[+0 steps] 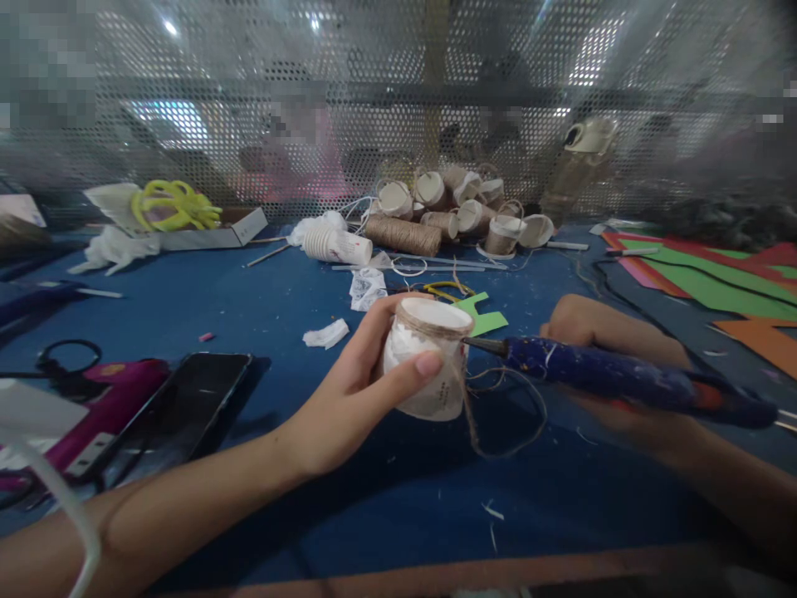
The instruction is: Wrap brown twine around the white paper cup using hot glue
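A white paper cup (429,390), with twine (432,328) wound round its rim, is held near the middle of the view. My left hand (367,374) wraps round it from the left, thumb on its front. Loose twine hangs from its right side in a loop above the table. My right hand (598,349) grips a blue glue gun (598,370), whose metal nozzle points left and meets the cup just below the rim. The gun's body hides part of the right fingers.
Twine-wrapped cups (476,218), a twine roll (403,235) and stacked paper cups (336,246) are at the back. A phone (180,407) and magenta power strip (118,407) lie left, coloured sheets (716,278) right. A mesh screen (374,100) stands behind.
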The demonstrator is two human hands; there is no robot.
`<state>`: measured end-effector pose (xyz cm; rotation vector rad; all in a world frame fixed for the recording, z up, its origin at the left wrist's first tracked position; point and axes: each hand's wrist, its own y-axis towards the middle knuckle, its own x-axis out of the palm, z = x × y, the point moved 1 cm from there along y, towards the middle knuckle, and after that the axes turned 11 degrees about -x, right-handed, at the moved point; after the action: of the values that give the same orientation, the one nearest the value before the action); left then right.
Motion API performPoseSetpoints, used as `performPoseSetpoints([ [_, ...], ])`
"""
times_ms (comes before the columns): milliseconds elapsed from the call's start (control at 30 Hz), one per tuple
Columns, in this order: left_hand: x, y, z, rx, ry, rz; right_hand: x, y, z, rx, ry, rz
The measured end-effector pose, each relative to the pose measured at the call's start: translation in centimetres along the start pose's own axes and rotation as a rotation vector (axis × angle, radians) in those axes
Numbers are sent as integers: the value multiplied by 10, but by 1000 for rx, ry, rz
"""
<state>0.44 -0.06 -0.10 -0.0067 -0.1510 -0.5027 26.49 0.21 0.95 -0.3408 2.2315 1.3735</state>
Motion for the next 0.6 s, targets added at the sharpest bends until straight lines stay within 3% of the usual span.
performPoseSetpoints([
  [600, 2, 3, 3, 26, 109, 47, 2, 0, -1, -28, -36, -5],
])
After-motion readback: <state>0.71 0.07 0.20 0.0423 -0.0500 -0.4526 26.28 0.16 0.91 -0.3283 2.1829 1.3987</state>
